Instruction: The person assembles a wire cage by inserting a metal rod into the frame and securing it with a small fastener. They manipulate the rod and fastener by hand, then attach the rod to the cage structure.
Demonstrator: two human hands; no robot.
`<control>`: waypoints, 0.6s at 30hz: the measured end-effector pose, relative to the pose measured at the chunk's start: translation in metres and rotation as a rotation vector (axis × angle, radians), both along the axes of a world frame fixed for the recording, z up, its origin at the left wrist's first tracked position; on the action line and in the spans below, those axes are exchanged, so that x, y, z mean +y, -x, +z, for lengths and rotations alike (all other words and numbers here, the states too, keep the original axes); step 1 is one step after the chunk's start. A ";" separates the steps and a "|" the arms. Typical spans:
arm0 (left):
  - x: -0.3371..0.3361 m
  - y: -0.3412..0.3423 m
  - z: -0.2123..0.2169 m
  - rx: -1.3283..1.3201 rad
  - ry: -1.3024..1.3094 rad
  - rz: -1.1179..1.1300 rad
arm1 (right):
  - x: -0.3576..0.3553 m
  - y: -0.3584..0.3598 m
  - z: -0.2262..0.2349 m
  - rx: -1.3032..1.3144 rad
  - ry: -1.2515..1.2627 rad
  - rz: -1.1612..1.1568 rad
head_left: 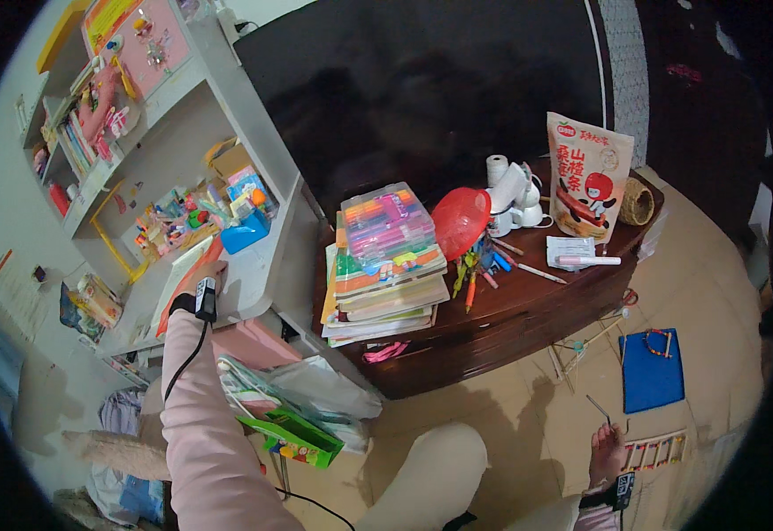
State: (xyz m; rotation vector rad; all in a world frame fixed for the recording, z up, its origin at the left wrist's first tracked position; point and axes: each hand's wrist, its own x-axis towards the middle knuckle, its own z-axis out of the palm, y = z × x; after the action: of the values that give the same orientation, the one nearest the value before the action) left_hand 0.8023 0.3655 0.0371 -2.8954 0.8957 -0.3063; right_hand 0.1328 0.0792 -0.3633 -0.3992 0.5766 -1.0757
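My left hand (208,273), at the end of a pink sleeve, reaches onto the grey desk. It rests at an orange-edged book or folder (179,285); its fingers are mostly hidden. Low over the tiled floor at the right, my right hand (607,453) has its fingers curled in. A thin dark bent rod (598,408) sticks up from its fingertips, apparently held there. Beside that hand lies a small ladder-like wooden frame (656,452) with red ends. A blue flat board (653,376) with a beaded loop (660,343) on it lies farther off.
On the dark wooden cabinet (492,310) stand stacked books (386,305), a marker case (390,223), a red bowl-like thing (461,223), white cups (528,212) and a snack pouch (585,181). Thin sticks (581,350) are on the floor. A green bag (298,434) hangs below the desk.
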 end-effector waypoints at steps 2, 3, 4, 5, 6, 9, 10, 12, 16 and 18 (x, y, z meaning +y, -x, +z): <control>0.001 0.017 0.001 0.037 0.043 -0.026 | -0.005 -0.022 0.011 -0.142 0.036 0.120; 0.004 0.027 0.001 0.036 0.069 -0.058 | -0.002 -0.034 0.016 -0.035 -0.070 0.052; 0.005 0.037 0.000 0.036 0.096 -0.091 | 0.001 -0.046 0.022 -0.021 -0.107 0.061; 0.008 0.048 -0.001 0.096 0.124 -0.161 | 0.003 -0.060 0.028 -0.006 -0.142 0.069; 0.011 0.058 -0.003 0.147 0.169 -0.212 | 0.007 -0.072 0.036 0.031 -0.211 0.058; 0.020 0.085 -0.011 0.276 0.250 -0.355 | 0.020 -0.112 0.070 -0.004 -0.165 0.205; 0.021 0.091 -0.015 0.261 0.266 -0.365 | 0.024 -0.127 0.084 -0.036 -0.170 0.257; 0.023 0.101 -0.020 0.180 0.297 -0.456 | 0.035 -0.157 0.116 -0.092 -0.093 0.387; 0.027 0.110 -0.027 0.156 0.334 -0.470 | 0.067 -0.204 0.181 -0.189 0.050 0.632; 0.028 0.111 -0.031 0.035 0.349 -0.512 | 0.083 -0.220 0.208 -0.217 0.073 0.737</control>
State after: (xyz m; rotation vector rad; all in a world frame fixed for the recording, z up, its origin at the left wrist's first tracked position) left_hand 0.6915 0.3938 0.0066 -2.9212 1.7469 -0.4923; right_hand 0.3524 0.1626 -0.1551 -0.4982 0.1627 -0.4201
